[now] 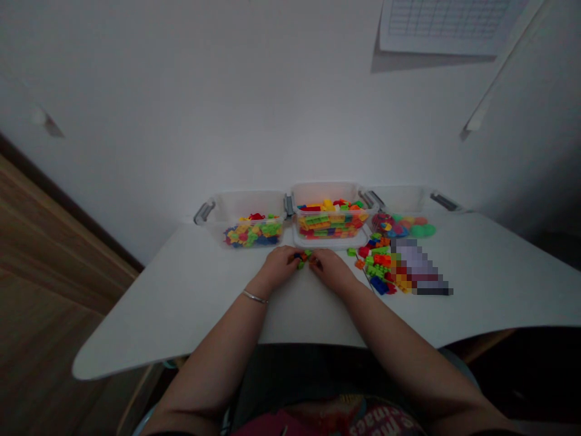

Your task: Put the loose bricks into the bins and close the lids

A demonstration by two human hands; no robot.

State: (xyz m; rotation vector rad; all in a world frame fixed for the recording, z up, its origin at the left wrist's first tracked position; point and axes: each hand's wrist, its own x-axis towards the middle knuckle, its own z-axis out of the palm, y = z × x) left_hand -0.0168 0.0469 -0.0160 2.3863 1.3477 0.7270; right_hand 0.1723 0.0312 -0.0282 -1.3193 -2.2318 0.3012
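Note:
Small toy building bricks (301,258) in dark blue, orange, red and green lie between my two hands, in front of the middle bin. From the left, my left hand (279,267) curls its thumb and fingers closed on these bricks. My right hand (333,269) is on the other side, its fingertips pinched together at the right end of the same bricks. Fingers cover part of the bricks, so how they join is hard to make out. A loose pile of bricks (380,259) in green, red, blue and orange lies to the right of my right hand.
Along the wall stand three clear plastic bins: a left bin (247,203) with bricks, a middle bin (324,191) full of bricks, and a right bin (402,197) with rounded coloured pieces. A blurred-out flat item (420,266) borders the pile on the white table (181,309).

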